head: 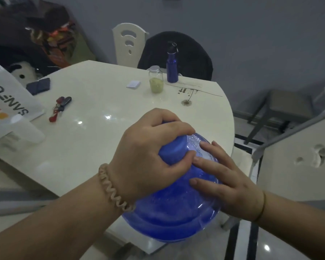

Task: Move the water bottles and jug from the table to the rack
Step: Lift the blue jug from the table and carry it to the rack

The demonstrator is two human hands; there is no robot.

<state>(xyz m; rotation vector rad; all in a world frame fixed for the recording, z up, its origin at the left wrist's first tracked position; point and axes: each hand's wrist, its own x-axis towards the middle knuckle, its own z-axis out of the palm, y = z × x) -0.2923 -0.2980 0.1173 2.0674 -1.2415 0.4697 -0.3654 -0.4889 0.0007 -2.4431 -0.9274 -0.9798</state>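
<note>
One jug (173, 212); left hand (144, 156) grip clamped round cap (174, 152); right hand (227, 184) flat beside grip; cap-only lift may slip.

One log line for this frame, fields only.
jug: at table edge | left hand: grips cap | right hand: flat on jug shoulder | bottle: far side, untouched

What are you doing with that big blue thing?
A person is handling the big blue water jug at the near edge of the table. The left hand grips its blue cap, and the right hand lies flat on its shoulder. A blue bottle and a small jar stand at the table's far side, not moved yet.
</note>
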